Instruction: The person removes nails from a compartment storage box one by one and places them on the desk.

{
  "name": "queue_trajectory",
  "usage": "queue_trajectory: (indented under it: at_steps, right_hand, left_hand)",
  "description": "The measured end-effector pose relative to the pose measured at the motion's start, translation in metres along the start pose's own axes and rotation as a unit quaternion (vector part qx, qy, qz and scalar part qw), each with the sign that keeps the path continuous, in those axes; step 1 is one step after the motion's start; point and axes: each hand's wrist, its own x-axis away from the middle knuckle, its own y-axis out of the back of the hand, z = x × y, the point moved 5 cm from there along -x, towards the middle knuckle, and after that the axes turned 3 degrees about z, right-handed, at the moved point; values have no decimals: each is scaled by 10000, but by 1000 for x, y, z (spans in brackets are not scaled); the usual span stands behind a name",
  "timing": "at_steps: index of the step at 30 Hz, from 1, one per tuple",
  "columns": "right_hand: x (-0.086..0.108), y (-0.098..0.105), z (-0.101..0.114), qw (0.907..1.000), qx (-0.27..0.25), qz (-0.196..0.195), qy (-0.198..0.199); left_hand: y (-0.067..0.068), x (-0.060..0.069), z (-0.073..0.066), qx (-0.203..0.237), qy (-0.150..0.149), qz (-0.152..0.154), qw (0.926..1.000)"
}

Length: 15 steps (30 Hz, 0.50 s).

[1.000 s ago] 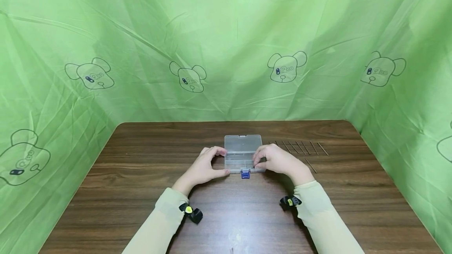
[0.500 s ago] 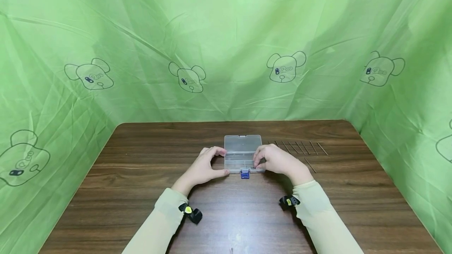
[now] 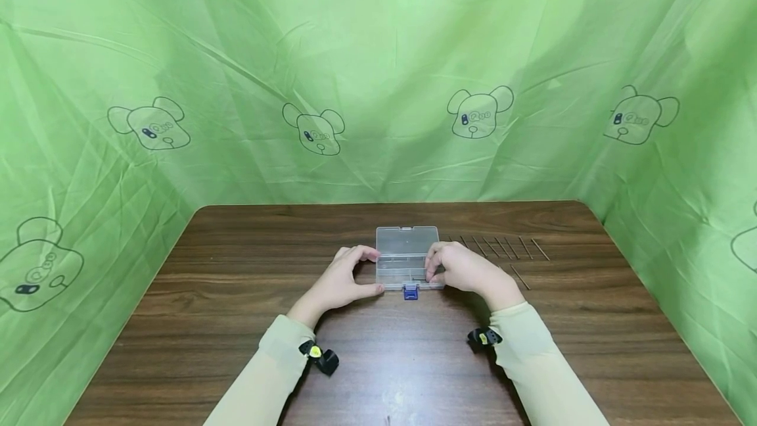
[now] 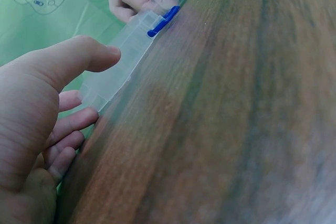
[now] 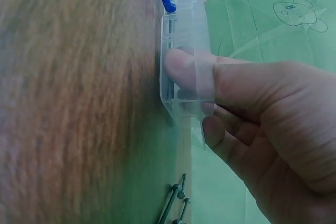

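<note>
A clear plastic compartment box point(image 3: 393, 279) lies on the table with its lid point(image 3: 407, 240) raised at the back. Its blue latch point(image 3: 411, 292) hangs at the front. My left hand point(image 3: 345, 281) holds the box's left end, thumb at the front corner and fingers farther back. The right hand point(image 3: 464, 271) reaches into the right side, thumb and fingers bent together. From those fingertips a thin dark screw-like piece point(image 3: 418, 280) sticks out leftward inside the front compartment; most of it is hidden. Through the clear wall, the right wrist view shows the right thumb point(image 5: 184, 69) inside.
Several thin dark screw-like pieces point(image 3: 525, 248) lie in a slanted row right of the box. One more point(image 3: 520, 277) lies nearer the front. Small heads show on the pieces point(image 5: 176, 188) in the right wrist view. Green cloth point(image 3: 378, 169) walls the wooden table point(image 3: 236, 268).
More of the thin dark piece now shows left of the right fingertips inside the box. Both hands and the box stay almost where they were.
</note>
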Motion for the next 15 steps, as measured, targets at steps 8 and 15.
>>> queue_trajectory:
  at_steps: [8, 15]
  right_hand:
    - [-2, -2, 0, 10000, 6, -74, -38]
    - [-2, -2, 0, 9999, -32, -25, -92]
  left_hand:
    - [0, -1, 2, -20, -8, -27, 10000]
    - [0, -1, 2, -36, -80, -34, 10000]
